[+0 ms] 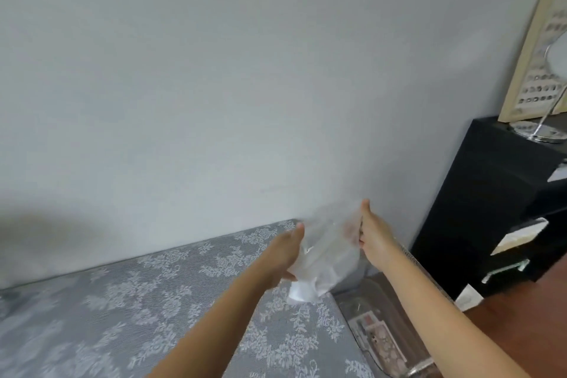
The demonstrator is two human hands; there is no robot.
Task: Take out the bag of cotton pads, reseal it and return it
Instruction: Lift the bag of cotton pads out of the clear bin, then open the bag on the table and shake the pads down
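Observation:
A clear plastic bag [329, 255] with white cotton pads [300, 293] at its bottom hangs in the air above the far corner of the bed. My left hand [287, 255] grips the bag's left side. My right hand [372, 232] pinches its upper right edge, thumb pointing up. The bag is blurred, so I cannot see whether its top is sealed.
A grey floral bedspread [153, 316] covers the bed on the left. A clear storage box [386, 334] with items sits on the floor beside the bed. A black shelf unit [491, 209] stands at the right, with a lamp base [540, 132] and framed board on top.

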